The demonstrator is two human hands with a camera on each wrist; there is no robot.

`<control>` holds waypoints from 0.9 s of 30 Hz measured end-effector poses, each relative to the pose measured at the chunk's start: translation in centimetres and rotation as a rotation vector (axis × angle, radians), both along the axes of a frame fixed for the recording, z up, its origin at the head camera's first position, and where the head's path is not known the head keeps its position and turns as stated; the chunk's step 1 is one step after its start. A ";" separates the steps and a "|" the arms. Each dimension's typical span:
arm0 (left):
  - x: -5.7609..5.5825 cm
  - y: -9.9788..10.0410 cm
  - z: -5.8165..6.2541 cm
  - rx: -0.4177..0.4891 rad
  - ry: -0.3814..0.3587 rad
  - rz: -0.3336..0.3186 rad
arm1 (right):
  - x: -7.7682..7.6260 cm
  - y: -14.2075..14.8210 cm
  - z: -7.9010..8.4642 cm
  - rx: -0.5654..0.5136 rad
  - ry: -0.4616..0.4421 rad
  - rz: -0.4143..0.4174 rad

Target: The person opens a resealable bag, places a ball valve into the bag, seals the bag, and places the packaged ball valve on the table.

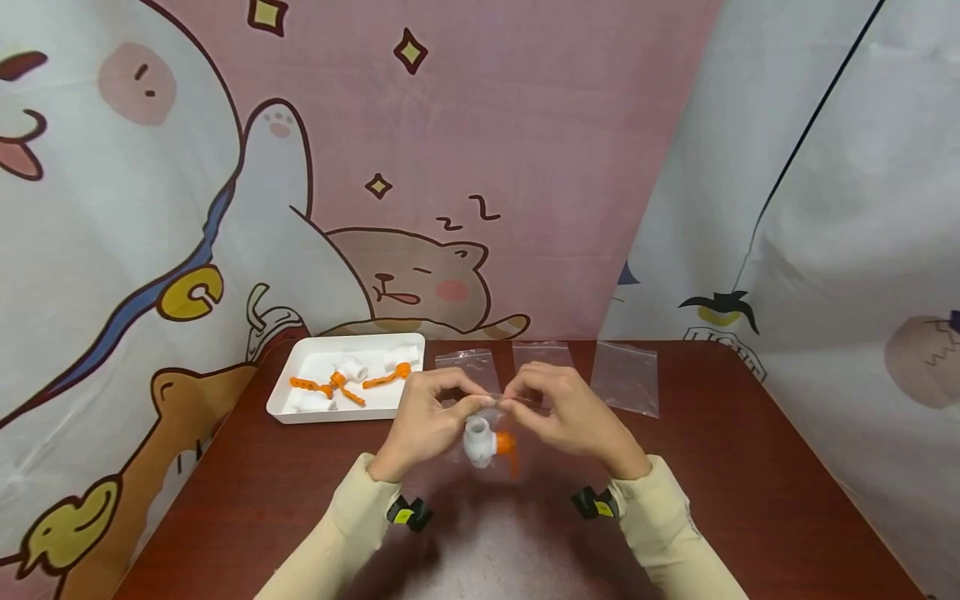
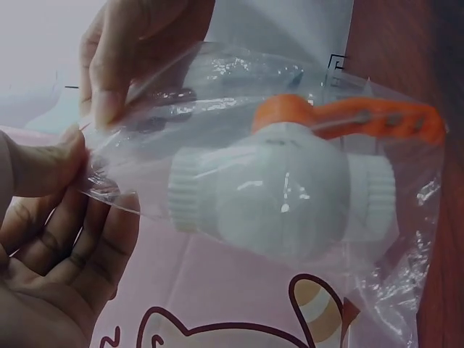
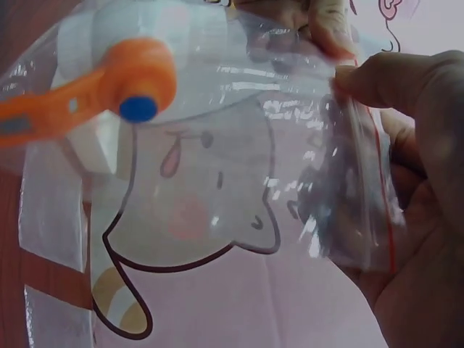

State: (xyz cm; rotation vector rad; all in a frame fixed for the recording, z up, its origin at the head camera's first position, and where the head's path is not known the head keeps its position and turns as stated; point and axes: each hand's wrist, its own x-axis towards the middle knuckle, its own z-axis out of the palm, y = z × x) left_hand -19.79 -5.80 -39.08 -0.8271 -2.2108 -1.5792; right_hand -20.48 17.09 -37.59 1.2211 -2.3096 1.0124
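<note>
A clear zip bag (image 3: 290,167) with a red line along its top hangs from both hands over the table. Inside it is a white plastic ball valve (image 2: 283,196) with an orange lever handle (image 2: 377,119); a blue dot marks the handle's hub in the right wrist view. My left hand (image 1: 431,412) pinches the bag's top edge between thumb and fingers. Close beside it, my right hand (image 1: 573,412) pinches the same edge, thumb and fingertips on the seal strip. In the head view the valve hangs just below the fingertips.
A white tray (image 1: 281,400) at the back left holds several white valve bodies and orange handles (image 1: 386,379). Flat clear zip bags (image 1: 626,379) lie along the table's back edge. Behind the brown table (image 1: 750,500) hangs a cartoon-printed cloth (image 1: 570,167).
</note>
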 end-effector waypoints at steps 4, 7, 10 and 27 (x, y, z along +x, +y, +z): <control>0.0 -0.2 0.1 -0.002 0.015 0.013 | -0.1 0.4 -0.3 0.001 0.000 -0.006; 0.0 -0.3 0.1 0.000 0.024 0.022 | 0.0 0.7 -0.3 0.002 0.001 -0.006; -0.1 -0.5 0.1 0.010 0.022 0.029 | 0.0 1.0 -0.3 0.009 -0.008 -0.013; -0.4 -1.9 0.0 0.043 0.029 0.062 | 0.2 3.2 -1.0 0.020 -0.036 -0.055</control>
